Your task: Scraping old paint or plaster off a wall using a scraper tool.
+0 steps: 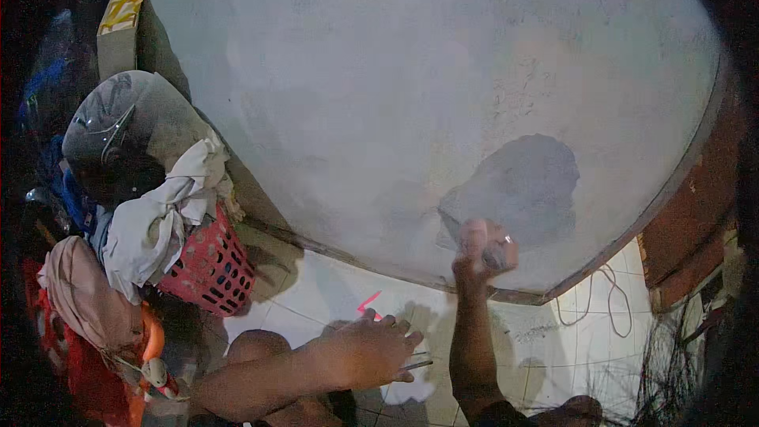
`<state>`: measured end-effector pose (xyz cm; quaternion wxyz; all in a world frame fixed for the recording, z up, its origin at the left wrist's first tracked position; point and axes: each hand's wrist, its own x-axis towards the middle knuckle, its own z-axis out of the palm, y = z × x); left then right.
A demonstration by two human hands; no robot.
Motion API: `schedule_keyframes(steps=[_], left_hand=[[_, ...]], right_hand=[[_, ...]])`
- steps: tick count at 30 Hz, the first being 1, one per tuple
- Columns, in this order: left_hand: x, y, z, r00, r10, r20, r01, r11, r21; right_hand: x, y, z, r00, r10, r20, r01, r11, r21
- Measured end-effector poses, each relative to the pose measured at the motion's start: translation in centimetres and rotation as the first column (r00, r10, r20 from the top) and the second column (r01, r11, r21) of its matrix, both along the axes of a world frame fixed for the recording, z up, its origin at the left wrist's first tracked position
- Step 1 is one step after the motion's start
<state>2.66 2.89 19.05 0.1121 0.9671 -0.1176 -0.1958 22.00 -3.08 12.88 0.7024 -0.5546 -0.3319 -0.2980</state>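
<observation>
My right hand (pixel 483 243) is raised in front of the pale wall (pixel 379 101), low and right of centre. It is closed around a small object that I cannot name; a dark pointed part (pixel 449 224) sticks out at its left, and something shiny shows at its right side. A large dark shadow lies on the wall just above this hand. My left hand (pixel 379 350) is over the tiled floor with its fingers spread. A thin dark rod (pixel 420 363) shows between its fingertips and thumb; whether the hand grips it is unclear. A bright pink strip (pixel 369 306) lies beyond the fingers.
At left, a red perforated plastic basket (pixel 216 267) holds white cloth (pixel 148 231), beside a grey rounded object (pixel 124 130) and a box (pixel 118 35). Pink cloth (pixel 89 296) lies lower left. A thin cable (pixel 614 308) and a brown wooden piece (pixel 688 219) are at right.
</observation>
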Motion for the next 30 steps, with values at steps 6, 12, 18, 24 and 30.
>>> schedule_keyframes(steps=[6,12,18,24,30], left_hand=[[0.0,0.0,0.1,1.0,-0.004,-0.006,0.003,1.0,-0.028],[0.0,0.3,-0.1,0.999,0.019,-0.029,-0.018,1.0,0.022],[-0.4,0.1,-0.5,0.994,-0.04,0.1,0.042,0.999,-0.017],[-0.5,-0.2,-0.7,0.99,-0.042,0.133,0.04,0.999,0.018],[-0.1,-0.6,-0.4,0.998,-0.029,0.061,0.026,0.999,0.039]], right_hand=[[-1.2,0.7,-2.3,0.742,-0.445,0.502,0.545,0.836,-0.066],[-1.1,-0.1,-0.4,0.985,-0.062,0.164,0.062,0.998,0.004],[0.0,-0.5,-3.0,0.969,-0.172,0.177,0.189,0.979,-0.083],[-0.1,-1.0,-1.0,0.977,-0.126,0.172,0.156,0.973,-0.17],[0.0,0.3,0.0,0.895,-0.279,0.348,0.296,0.955,0.003]])
